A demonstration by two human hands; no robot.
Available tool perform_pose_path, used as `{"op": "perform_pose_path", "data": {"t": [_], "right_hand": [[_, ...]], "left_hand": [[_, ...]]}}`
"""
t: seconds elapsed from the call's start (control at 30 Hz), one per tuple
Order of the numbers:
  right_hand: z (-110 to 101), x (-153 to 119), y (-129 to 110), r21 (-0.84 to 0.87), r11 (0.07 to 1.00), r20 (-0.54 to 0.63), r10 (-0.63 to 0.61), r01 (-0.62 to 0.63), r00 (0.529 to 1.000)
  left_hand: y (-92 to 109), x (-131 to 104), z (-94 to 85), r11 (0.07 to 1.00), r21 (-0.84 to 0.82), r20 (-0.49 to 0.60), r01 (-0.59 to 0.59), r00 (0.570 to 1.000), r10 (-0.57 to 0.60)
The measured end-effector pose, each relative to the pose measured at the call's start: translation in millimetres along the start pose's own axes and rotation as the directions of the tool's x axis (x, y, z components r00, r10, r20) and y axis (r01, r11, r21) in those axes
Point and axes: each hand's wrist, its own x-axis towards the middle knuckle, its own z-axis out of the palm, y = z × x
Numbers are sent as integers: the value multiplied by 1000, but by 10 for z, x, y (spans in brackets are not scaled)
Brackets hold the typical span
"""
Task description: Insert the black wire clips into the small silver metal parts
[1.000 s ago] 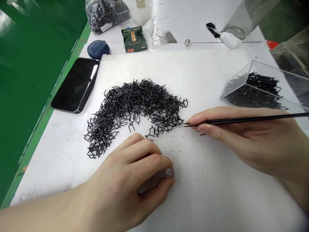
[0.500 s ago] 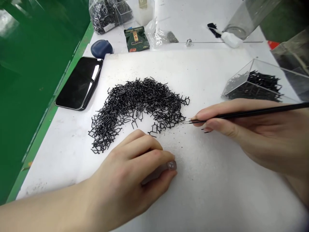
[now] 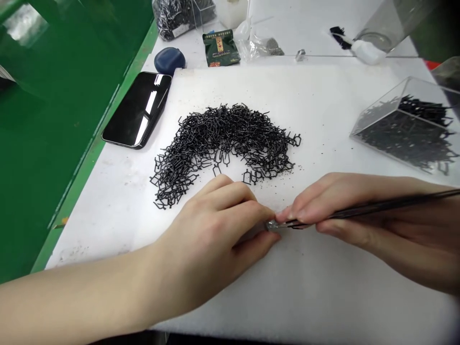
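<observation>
While the clear box [image 3: 413, 86] on our right shows black bent pieces [image 3: 429, 111] heaped inside its stiff walls, we see a crinkled plastic bag [image 3: 170, 20] at the far left filled with dark bits, and a smaller clear pouch [image 3: 272, 46] with grey matter in one end. Our left hand [image 3: 212, 239] is curled on the white board [image 3: 323, 96], its thumb and forefinger pinching a small translucent block [image 3: 271, 224]. Our right hand [image 3: 381, 215] grips slender black tweezers [image 3: 373, 207], their metal tips at that block, so the hands are together there; a dark piece seems to be at the tips, though blur keeps us from being sure. Beyond our left hand, thin, forked, matt-black parts [image 3: 226, 129] form a spiky arched pile on the board. Left of it we see a glossy flat phone [image 3: 138, 110] and a smooth, rounded blue case [image 3: 170, 59].
</observation>
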Motion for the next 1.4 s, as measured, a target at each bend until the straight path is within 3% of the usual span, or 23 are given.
{"op": "perform_pose_path", "data": {"t": [0.43,1.0,1.4], "right_hand": [[2,13,-25,-49,998,37,-48,50,998],[-15,-33,2,-42,999,31,13,-11,999],[-1,-44,92,45,999,51,-19,17,998]], "left_hand": [[-10,-2,9,999,-34,23,10,1000,-9],[-18,11,-1,999,-33,35,-3,999,4],[-17,13,-1,999,-36,37,23,999,-22]]}}
